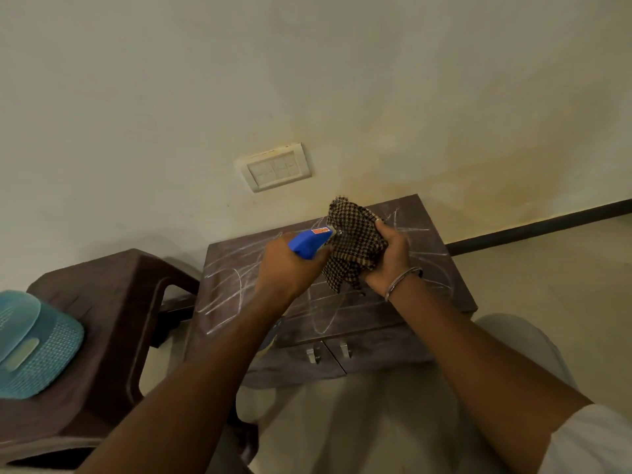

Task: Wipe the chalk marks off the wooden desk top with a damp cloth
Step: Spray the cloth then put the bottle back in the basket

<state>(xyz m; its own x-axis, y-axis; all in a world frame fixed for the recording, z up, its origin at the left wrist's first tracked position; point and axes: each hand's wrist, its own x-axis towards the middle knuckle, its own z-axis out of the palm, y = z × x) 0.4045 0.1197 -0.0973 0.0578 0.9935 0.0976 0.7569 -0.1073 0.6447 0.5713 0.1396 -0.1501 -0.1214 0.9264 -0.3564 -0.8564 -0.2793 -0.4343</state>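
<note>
The right hand (388, 254) grips the bunched checked cloth (354, 242), held above the wooden desk top (342, 309). The left hand (290, 265) grips a blue spray head (309, 241); its nozzle points at the cloth, just beside it. White chalk marks (232, 282) cover the desk top below and around both hands. A metal bangle (402, 280) circles the right wrist.

Looks like a room in a home to us: stained cream wall (376, 97) with a household switch plate (275, 167), dark skirting (540, 230) above a pale floor (564, 268) on the right, brown plastic chair (113, 285) on the left, and a small two-door laminate surface (376, 313) against the wall.
</note>
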